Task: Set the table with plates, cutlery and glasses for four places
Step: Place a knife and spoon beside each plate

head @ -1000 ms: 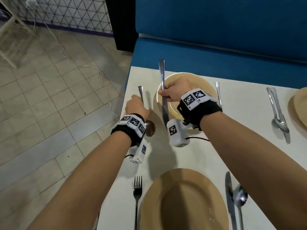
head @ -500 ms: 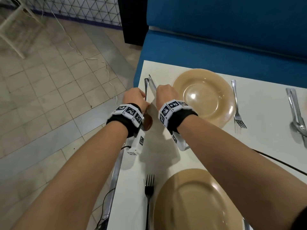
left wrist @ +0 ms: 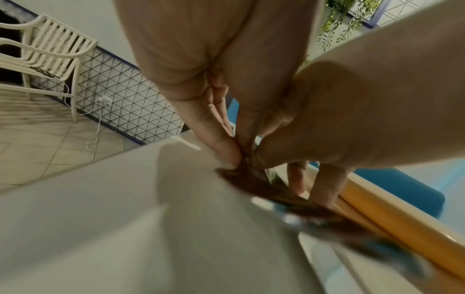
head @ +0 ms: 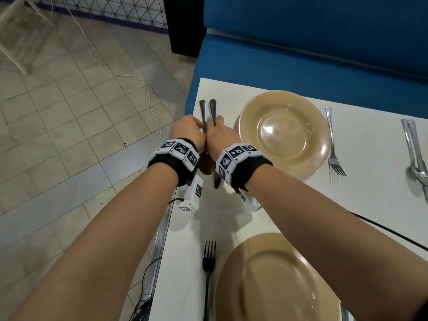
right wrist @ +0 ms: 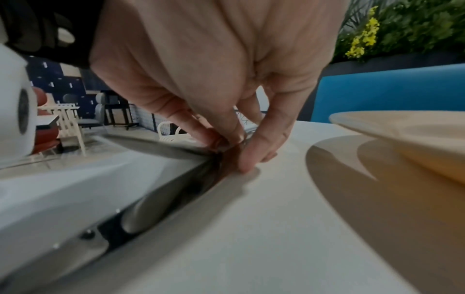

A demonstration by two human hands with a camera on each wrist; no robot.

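text: none readable | wrist bands (head: 179, 151): coded square markers only

Place: a café or restaurant dining area
Seating: blue booth bench (head: 312, 54) along the far side of the white table (head: 289, 205)
Beyond: tiled floor (head: 69, 135), white slatted chairs (left wrist: 45, 65), planter greenery (right wrist: 407, 29)

A glossy tan round plate (head: 281, 133) is sitting on the plain white tabletop (head: 347, 205), with a matching tan plate (head: 273, 281) nearer. A deep blue upholstered bench (head: 301, 47) is running along the far side. Black wristbands carrying black-and-white square-patterned markers (head: 179, 149) are wrapping both wrists. Beige square-gridded floor tiles (head: 58, 135) are spreading left.
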